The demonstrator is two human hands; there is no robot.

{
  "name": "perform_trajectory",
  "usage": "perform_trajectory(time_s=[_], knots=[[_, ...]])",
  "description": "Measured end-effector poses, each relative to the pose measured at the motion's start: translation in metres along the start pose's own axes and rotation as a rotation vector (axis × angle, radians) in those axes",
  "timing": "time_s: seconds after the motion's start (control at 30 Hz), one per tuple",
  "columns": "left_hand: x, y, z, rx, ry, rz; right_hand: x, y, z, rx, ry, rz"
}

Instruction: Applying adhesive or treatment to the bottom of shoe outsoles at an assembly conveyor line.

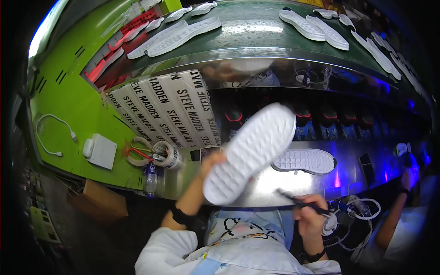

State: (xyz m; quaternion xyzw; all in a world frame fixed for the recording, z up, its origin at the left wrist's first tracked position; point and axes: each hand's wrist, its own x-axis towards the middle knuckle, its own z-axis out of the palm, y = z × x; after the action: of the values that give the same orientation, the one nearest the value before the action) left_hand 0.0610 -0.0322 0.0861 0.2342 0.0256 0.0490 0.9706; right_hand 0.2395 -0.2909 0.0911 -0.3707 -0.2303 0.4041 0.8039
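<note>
My left hand [211, 166] grips the edge of a white shoe sole [252, 151], raised over the metal worktop [254, 195] and tilted. The sole's ribbed face shows; most of my left fingers are hidden behind it. Below and right of the sole, my right hand [312, 217] is closed around a slim black pen-like tool [300, 201], whose tip points up and left, apart from the sole. I cannot make out the tool's exact kind. A second white sole [305, 161], with a grid pattern, lies on the worktop behind the tool.
Beyond the worktop runs a green conveyor belt [250, 39] carrying several white soles. To the left stand a printed white box [160, 107], a tape roll [171, 156], red-handled scissors [141, 153] and a bottle [150, 181]. White cables [370, 211] and a co-worker's arm [392, 215] are at the right.
</note>
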Motion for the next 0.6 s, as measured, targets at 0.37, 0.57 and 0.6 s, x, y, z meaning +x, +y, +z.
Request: perform_trajectory(time_s=[0.37, 0.57, 0.6], knots=[[0.017, -0.126, -0.072, -0.257, 0.049, 0.152, 0.014, 0.043, 0.042, -0.885, -0.34, -0.302], [0.04, -0.107, -0.047, -0.328, 0.035, 0.228, 0.004, 0.055, 0.045, -0.883, -0.529, -0.269], [0.04, -0.101, -0.046, -0.353, 0.016, 0.22, 0.006, 0.053, 0.043, -0.82, -0.435, -0.14]])
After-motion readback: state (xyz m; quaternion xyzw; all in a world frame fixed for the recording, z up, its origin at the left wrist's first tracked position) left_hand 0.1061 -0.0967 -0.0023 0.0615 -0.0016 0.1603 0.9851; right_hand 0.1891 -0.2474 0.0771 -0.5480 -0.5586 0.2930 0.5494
